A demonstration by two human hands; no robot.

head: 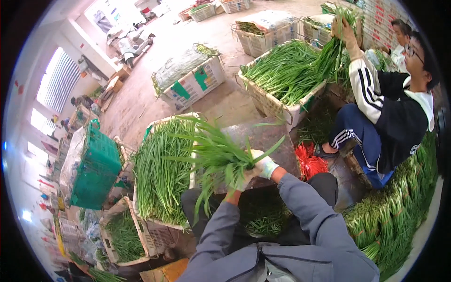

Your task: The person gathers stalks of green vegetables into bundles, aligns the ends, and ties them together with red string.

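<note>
A loose bunch of long green leaves (218, 149), which look like garlic chives, is held in front of my knees, its tips fanning out to the left. My gloved left hand (243, 180) grips the bunch from below, partly hidden by drooping leaves. My right hand (264, 163), in a white glove, closes on the same bunch from the right. Under the bunch lies a flat, worn board (269, 135) on a low stand. Left of the board, a white plastic crate (193, 176) is heaped with loose chives (162, 169).
A person (394, 102) sits at right, lifting chives beside another full crate (266, 102). Red ties (310, 162) hang at the board's right edge. Tied bundles (387, 218) are stacked at lower right. A green crate (95, 169) and a covered white crate (193, 84) stand beyond.
</note>
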